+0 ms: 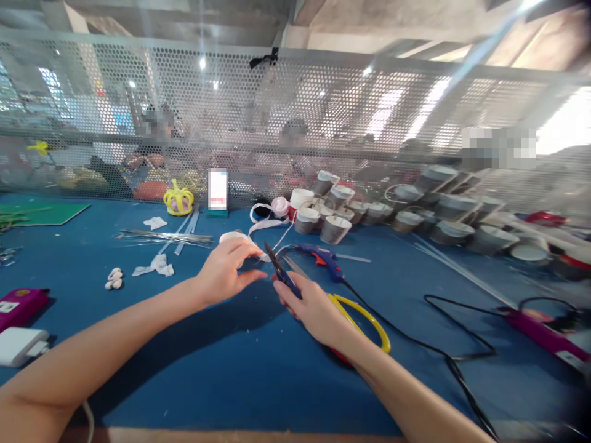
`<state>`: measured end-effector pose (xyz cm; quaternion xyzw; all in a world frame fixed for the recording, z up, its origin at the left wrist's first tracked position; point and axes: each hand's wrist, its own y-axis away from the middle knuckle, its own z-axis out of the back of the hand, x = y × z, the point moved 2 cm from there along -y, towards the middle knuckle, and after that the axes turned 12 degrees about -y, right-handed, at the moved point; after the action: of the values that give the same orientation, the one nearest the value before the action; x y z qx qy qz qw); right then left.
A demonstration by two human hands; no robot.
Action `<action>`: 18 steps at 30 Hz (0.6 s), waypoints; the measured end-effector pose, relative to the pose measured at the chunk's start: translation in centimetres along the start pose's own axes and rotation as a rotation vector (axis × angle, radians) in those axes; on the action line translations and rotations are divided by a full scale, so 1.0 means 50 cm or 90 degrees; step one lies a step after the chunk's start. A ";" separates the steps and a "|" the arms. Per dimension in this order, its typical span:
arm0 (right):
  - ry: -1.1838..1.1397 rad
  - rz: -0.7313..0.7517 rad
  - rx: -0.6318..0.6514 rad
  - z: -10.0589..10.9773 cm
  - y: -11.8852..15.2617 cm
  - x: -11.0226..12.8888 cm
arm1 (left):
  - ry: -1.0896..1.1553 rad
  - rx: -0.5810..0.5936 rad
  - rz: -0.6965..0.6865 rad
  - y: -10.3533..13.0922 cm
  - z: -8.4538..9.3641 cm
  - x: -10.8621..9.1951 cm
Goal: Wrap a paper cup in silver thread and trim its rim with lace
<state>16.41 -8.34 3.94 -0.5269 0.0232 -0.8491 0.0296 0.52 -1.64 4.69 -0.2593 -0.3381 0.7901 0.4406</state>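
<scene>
My right hand (307, 304) is wrapped round a dark-handled cutting tool (282, 271), its narrow tip pointing up and left. Left of it, my left hand (231, 271) has its thumb apart from its fingers. The fingertips touch a thin white ribbon (265, 257), and whether they pinch it is too small to tell. A string of small beads (284, 237) runs up from the ribbon toward a pink roll (279, 207). Just beyond my right hand lies a blue glue gun (325, 261). A yellow ring-shaped handle (369, 317) shows beside my right wrist.
Small buckets (335, 229) stand along the mesh screen (240, 111). A yellow crown-like item (178, 200), phone (218, 189) and thin wires (161, 237) are at the back left. A black cable (406, 338) crosses the right side. Purple boxes (23, 307) lie at both sides.
</scene>
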 end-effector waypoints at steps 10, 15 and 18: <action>-0.102 -0.094 0.093 -0.008 0.006 0.001 | -0.299 -0.103 -0.357 -0.002 0.033 0.003; -0.096 -0.099 0.098 -0.008 0.009 0.004 | -0.307 -0.104 -0.379 -0.002 0.036 0.014; -0.088 -0.099 0.111 -0.008 0.010 0.008 | -0.298 -0.110 -0.389 -0.002 0.034 0.023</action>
<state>15.89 -8.86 4.10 -0.5799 -0.0941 -0.8092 0.0108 -1.20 -1.11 5.74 0.0042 -0.5564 0.6288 0.5431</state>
